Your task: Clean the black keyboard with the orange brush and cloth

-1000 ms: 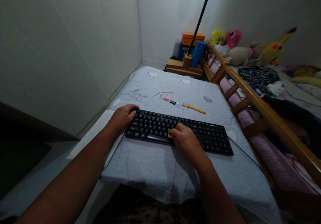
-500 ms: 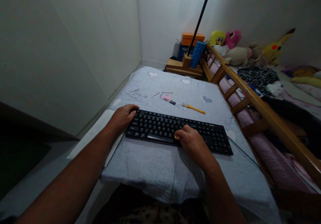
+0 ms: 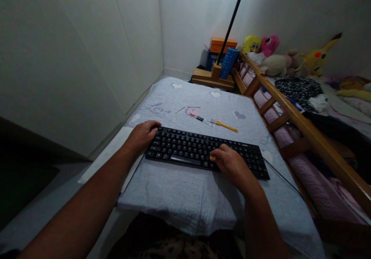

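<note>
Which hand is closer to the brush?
Right. The right hand is over the keyboard, just this side of the brush; the left hand is at the keyboard's left end, farther off.

Ahead of you, an orange box [image 3: 216, 45] stands near a blue roller [image 3: 228, 63] and a slanting black pole [image 3: 233, 19]; to your right, plush toys [image 3: 269, 45] sit beyond a wooden rail [image 3: 290, 107].

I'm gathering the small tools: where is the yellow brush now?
In the head view, the yellow brush lies on the cloth right of centre, beyond the keyboard, beside the wire tool.
</note>
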Demonstrator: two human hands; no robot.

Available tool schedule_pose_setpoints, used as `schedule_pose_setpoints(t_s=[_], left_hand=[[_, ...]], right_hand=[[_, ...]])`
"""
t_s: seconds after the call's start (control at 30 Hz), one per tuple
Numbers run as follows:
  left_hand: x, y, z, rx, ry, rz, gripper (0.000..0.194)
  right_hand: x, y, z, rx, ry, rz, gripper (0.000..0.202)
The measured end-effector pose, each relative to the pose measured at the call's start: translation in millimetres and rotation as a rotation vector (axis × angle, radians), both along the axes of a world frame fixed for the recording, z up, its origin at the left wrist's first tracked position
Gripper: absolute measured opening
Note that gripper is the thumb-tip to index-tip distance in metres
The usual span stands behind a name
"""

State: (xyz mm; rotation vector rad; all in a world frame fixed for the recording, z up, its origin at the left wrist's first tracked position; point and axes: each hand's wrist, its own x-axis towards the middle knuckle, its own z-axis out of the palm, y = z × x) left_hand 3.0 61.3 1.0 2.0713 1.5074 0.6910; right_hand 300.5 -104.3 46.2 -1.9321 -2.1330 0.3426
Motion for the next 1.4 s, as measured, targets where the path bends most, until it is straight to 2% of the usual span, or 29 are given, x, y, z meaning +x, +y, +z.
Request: schedule_pose_setpoints(t_s=[0.27,0.43,0.57,0.9,1.1,1.23,1.4], left_hand=[[1.5,-0.8,1.4,-0.009,0.001,0.011,0.043],[2.7,-2.2,2.8,-0.02,0.017,0.019,0.044],[1.9,-2.3,2.3,-0.006,0.014,0.001,0.045],[1.2,-1.9,1.9,-0.007,0.003,0.009,0.044],[1.5,-1.9,2.4,-0.005,0.013,0.016,0.043],[1.8,-1.8,3.2,-0.007,0.021,0.011,0.043],[2.2,-2.4,2.8,-0.008,0.008,0.009,0.043]], right_hand=[[-33.0,17.0,4.3,0.08,0.005,0.127,0.025],[-48.5,20.7,-2.4,0.088,-0.031,0.168,0.022],[-44.6,21.2,-8.0,0.07,-0.041,0.16,0.023],[-19.2,14.2,-7.6,0.03,0.011,0.091,0.028],[-7.1,11.1,1.5,-0.032,0.028,0.042,0.027],[-15.5,16.4,7.1,-0.022,0.014,0.08,0.027],[-37.8,27.9,1.9,0.07,-0.013,0.132,0.027]])
